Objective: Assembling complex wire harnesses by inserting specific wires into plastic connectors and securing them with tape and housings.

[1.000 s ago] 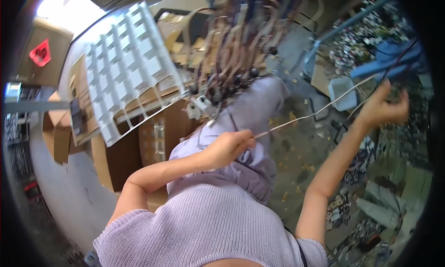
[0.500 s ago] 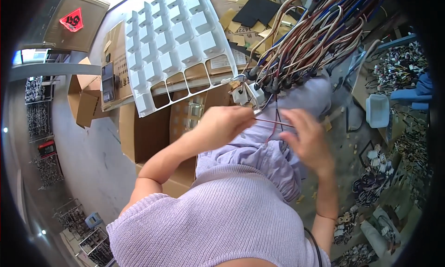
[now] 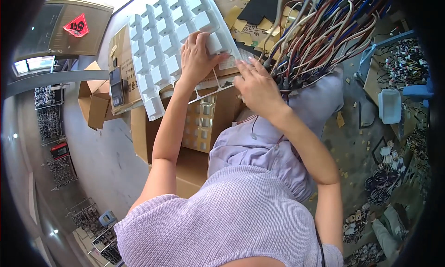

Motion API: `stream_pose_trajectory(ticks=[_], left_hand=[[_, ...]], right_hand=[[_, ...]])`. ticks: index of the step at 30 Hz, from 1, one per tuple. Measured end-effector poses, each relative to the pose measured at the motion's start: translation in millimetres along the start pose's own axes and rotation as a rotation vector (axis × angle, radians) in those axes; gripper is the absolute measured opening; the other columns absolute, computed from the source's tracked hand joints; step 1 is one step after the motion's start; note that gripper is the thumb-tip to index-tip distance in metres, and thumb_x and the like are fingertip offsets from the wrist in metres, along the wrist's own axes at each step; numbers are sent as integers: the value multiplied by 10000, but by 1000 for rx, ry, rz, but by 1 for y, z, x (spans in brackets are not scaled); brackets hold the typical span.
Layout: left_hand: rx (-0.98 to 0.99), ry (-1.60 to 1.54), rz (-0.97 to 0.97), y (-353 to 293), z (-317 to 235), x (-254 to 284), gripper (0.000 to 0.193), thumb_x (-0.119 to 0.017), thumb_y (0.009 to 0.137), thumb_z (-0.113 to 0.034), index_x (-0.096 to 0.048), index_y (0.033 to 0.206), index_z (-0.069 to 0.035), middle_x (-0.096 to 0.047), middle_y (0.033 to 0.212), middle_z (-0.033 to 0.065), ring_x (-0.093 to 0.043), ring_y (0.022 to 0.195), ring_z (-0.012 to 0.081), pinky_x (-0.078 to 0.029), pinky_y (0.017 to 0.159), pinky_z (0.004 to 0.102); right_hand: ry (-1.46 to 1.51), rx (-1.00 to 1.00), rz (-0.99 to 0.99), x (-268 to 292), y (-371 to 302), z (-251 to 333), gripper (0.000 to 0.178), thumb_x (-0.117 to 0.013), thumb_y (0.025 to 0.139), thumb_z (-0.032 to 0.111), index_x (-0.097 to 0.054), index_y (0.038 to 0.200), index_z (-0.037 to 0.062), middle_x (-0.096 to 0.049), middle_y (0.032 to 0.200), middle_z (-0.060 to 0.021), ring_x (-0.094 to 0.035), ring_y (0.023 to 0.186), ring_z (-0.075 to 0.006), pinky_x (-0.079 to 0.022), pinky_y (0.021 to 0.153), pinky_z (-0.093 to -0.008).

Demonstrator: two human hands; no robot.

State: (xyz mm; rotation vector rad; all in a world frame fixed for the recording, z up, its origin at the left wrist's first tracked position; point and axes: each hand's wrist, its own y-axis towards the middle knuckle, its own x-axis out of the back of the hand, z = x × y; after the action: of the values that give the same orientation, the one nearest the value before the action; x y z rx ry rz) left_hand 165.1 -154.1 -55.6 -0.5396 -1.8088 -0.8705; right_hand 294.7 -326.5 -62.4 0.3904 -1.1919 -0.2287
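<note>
White tray [image 3: 169, 46]: head view; over open carton [image 3: 140, 133].
Left hand [image 3: 195, 60]: on tray, fingers bent; grip indeterminable.
Right hand [image 3: 258, 87]: at tray's right corner; grip indeterminable.
Cable bundle [image 3: 320, 46]: right of tray.
Floor [image 3: 111, 158]: grey, left of tray.

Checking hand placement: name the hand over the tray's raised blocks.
The left hand, over the white tray's blocks; the right hand is by the tray's lower right corner, next to the cable bundle.
</note>
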Motion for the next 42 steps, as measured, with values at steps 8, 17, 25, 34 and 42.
stream_pose_trajectory(ticks=[8,17,25,34,42], left_hand=[[-247,-78,-163,1,-1,-5,674,-874,616,-272,-446,1083,-42,-521,1304,130,-502,1185,364,-386,997,462],[685,-1217,-618,-18,-29,14,828,-819,754,-241,-258,1319,-15,-486,1127,127,-487,1028,178,-413,894,382],[649,-1782,46,-48,-84,69,471,-688,884,-180,-444,1249,-12,-583,1192,133,-624,1064,240,-547,910,385],[665,-1911,424,-54,-140,87,542,-797,769,-74,-481,1201,7,-637,1118,129,-639,1045,230,-528,937,389],[631,-1945,478,-58,-146,88,539,-795,762,-42,-490,1204,-8,-634,1125,126,-637,1046,209,-536,920,373]], right_hand=[[-16,-45,15,-4,3,-1,214,-476,848,102,-645,915,-10,-606,1232,-219,-557,1191,-306,-308,1117,-397],[236,-115,109,11,11,-19,200,-501,918,124,-633,964,-19,-625,1217,-161,-591,1142,-260,-325,1080,-448],[857,-370,-273,103,-24,10,299,-590,859,-39,-684,1130,45,-585,842,-54,-560,706,-126,-445,616,-240],[846,-515,-436,141,-58,6,158,-729,793,23,-747,943,66,-664,843,6,-488,654,-29,-304,527,-186],[849,-499,-378,147,-61,6,135,-723,782,11,-723,911,53,-661,839,3,-524,675,-52,-338,567,-205]])
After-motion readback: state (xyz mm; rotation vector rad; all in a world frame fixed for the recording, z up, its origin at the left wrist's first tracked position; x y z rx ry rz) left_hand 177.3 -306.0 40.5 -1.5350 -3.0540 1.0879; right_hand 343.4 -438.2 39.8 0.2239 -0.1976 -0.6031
